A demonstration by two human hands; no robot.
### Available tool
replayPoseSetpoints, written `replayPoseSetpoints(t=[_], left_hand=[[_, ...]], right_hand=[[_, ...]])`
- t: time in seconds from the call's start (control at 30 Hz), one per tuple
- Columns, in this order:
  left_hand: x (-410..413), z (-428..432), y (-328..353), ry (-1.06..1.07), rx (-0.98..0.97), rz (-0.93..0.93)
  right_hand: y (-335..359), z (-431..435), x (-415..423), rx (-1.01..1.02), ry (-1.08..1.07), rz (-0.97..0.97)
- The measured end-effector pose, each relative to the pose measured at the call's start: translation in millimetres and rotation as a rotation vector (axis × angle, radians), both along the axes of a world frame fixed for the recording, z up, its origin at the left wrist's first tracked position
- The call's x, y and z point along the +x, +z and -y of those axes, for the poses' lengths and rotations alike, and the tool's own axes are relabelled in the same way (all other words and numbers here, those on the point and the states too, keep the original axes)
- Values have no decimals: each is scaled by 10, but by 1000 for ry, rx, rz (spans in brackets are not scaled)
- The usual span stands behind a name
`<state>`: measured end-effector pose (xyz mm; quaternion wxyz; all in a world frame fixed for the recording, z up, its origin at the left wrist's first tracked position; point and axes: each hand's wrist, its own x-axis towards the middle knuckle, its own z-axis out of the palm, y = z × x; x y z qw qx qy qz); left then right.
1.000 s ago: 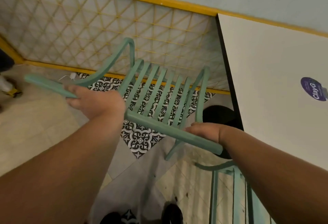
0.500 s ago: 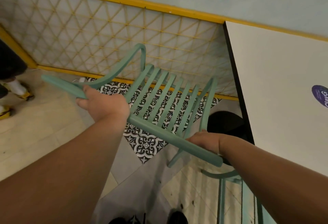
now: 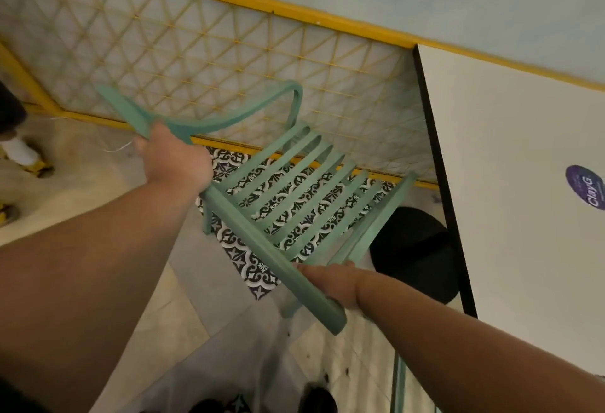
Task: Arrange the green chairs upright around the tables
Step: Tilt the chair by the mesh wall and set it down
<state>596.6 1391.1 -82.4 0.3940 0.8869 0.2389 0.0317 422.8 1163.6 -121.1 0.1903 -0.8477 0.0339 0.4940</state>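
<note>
Both hands, left hand (image 3: 176, 160) and right hand (image 3: 330, 283), grip the tilted, slatted green chair (image 3: 258, 244).

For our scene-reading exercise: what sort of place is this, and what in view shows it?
Probably a café or small eatery: a white table bearing a round purple sticker, a slatted green chair beside it, and patterned floor tiles below a yellow-framed lattice partition.

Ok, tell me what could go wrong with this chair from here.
The green chair hangs tilted, left hand on its curved arm, right hand on a rail end; it might twist loose. Its far side looks close to the table edge and could knock it.
</note>
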Motion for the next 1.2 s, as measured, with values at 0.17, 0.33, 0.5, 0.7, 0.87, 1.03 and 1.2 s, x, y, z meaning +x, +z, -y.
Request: replayPoseSetpoints(t=[0.17,0.33,0.5,0.7,0.87,1.03,1.2], left_hand=[[167,-14,3,-77,34,-10],[284,28,12,-122,24,-15],[398,-31,9,-156,37,-17],[531,-90,25,-173,78,-22],[566,-96,27,-180,83,-29],[230,76,148,-164,98,-44],[-935,606,140,-261,175,-86]], right_hand=[[-19,-144,13,27,-49,22],[-68,-211,36,40,-119,37],[-115,-284,80,54,-202,40],[-130,-397,119,93,-334,51],[-246,-424,164,51,-310,95],[-336,-308,197,-4,-189,142],[-416,-306,188,-46,-161,118]])
